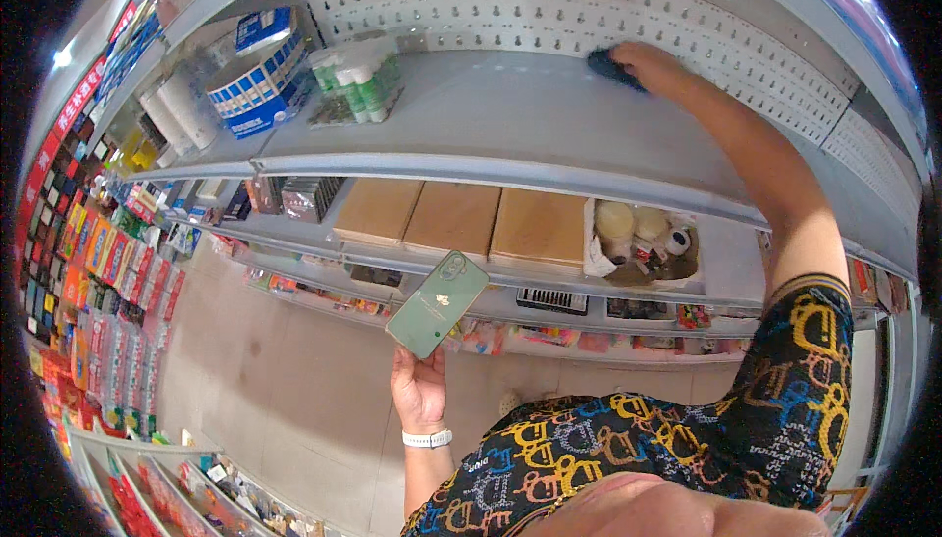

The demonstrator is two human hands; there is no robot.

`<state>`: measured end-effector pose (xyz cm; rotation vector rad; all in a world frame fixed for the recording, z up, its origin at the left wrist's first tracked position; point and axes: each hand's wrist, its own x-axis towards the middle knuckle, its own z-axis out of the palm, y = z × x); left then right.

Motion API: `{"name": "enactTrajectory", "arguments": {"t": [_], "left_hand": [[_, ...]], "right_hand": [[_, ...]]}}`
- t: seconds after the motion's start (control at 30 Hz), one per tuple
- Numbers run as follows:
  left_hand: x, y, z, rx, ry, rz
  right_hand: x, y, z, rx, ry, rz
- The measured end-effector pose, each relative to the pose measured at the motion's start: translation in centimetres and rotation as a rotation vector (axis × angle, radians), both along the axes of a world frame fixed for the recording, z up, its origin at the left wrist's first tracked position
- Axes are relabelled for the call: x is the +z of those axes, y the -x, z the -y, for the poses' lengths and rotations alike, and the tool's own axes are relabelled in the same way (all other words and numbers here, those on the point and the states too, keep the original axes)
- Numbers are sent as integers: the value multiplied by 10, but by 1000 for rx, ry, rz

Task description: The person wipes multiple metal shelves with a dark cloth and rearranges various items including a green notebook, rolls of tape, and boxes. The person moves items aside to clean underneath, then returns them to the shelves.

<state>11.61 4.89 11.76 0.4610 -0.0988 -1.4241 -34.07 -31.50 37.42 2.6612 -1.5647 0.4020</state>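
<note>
My left hand [420,387] grips a green smartphone [439,303] by its lower end, its back with the camera lenses facing up. A white watch band circles that wrist. Stretched out far to the right, my right hand [648,68] is closed on a dark cloth [615,70]. The cloth is pressed to the grey shelf [491,110] near its back edge, by the perforated back panel [549,7]. My fingers partly cover the cloth.
On the shelf's left stand shrink-wrapped green-and-white bottles [358,85] and a blue-and-white package [257,76]. Brown cardboard boxes [451,218] and an open box of tape rolls [643,233] fill the shelf below. Hanging goods [98,252] line the left; a divided display [157,483] stands lower left.
</note>
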Motion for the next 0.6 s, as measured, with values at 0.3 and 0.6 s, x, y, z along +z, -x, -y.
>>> {"name": "enactTrajectory", "arguments": {"t": [0.3, 0.6], "left_hand": [[29, 37, 23, -66, 28, 58], [50, 36, 51, -91, 128, 187]], "right_hand": [[-10, 322, -157, -802, -69, -162], [-42, 310, -146, -937, 35, -285]]}}
